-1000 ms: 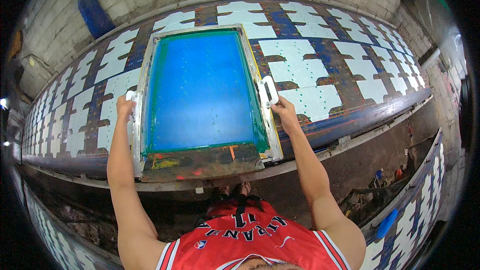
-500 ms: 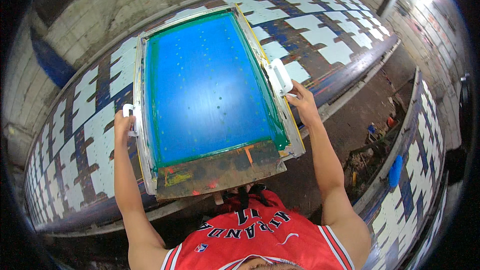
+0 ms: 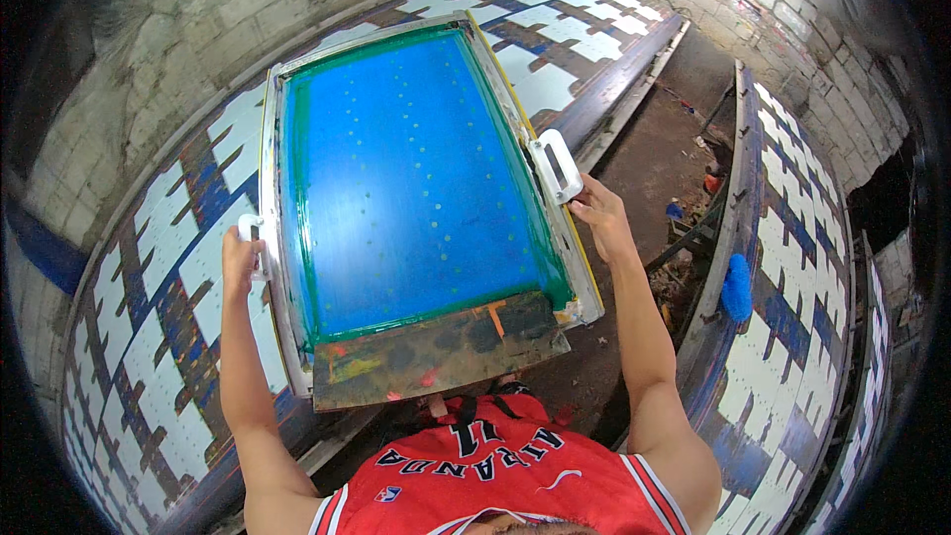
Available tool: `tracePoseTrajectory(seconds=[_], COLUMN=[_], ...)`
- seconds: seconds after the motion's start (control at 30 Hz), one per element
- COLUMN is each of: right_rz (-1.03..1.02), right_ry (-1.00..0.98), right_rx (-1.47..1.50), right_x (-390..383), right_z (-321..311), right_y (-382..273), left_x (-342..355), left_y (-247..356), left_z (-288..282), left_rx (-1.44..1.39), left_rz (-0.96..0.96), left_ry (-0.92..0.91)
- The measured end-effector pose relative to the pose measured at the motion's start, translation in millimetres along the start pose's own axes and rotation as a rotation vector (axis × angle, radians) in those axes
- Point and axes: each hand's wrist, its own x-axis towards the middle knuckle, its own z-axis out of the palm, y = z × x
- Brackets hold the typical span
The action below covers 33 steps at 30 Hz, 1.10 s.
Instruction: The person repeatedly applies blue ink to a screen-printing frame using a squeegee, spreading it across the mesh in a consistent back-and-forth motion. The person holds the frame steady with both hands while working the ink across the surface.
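Head view: a framed blue screen (image 3: 406,178) is held between two hands, tilted a little, over the near edge of a long surface (image 3: 614,81); whether it touches that surface cannot be told. The left hand (image 3: 241,260) has its grip closed around the left white handle (image 3: 253,221). The right hand (image 3: 602,210) has its grip curled on the near end of the right white handle (image 3: 567,155), though how far the fingers wrap is hidden.

The frame looks stiff and awkwardly broad rather than dense, so the two handles seem the right places to hold. Its stretched sheet is probably easily marked, and the glossy green border (image 3: 540,243) may be slippery; the pale rails (image 3: 584,287) would do as a second hold.

White cut pieces (image 3: 535,79) cover much of the surface, where a dragged frame could catch them. To the right lies a narrow aisle (image 3: 644,129) with small debris, then a second surface (image 3: 748,129) carrying more pieces and a fuzzy blue object (image 3: 736,287). At the near end, a stained panel (image 3: 436,349) almost reaches the red jersey (image 3: 495,466), leaving little room
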Motion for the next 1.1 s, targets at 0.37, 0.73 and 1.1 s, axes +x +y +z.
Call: tracePoseTrajectory(seconds=[0.37,0.73,1.1], right_rz=[0.009,0.082,0.092], right_ry=[0.11,0.164,-0.043], right_rx=[-0.073,-0.123,-0.084], right_x=[42.2,89.7,239.1], right_z=[-223.8,-306.3,-320.1], right_y=[-18.8,-8.8,20.3], left_x=[-37.6,-4.4,52.9], left_y=[155.2,202.6,207.5], left_z=[213.9,312.2,351.8], left_rx=[-0.149,-0.08,-0.139], left_rz=[0.074,0.095,0.02], left_ry=[-0.108,-0.122,-0.034])
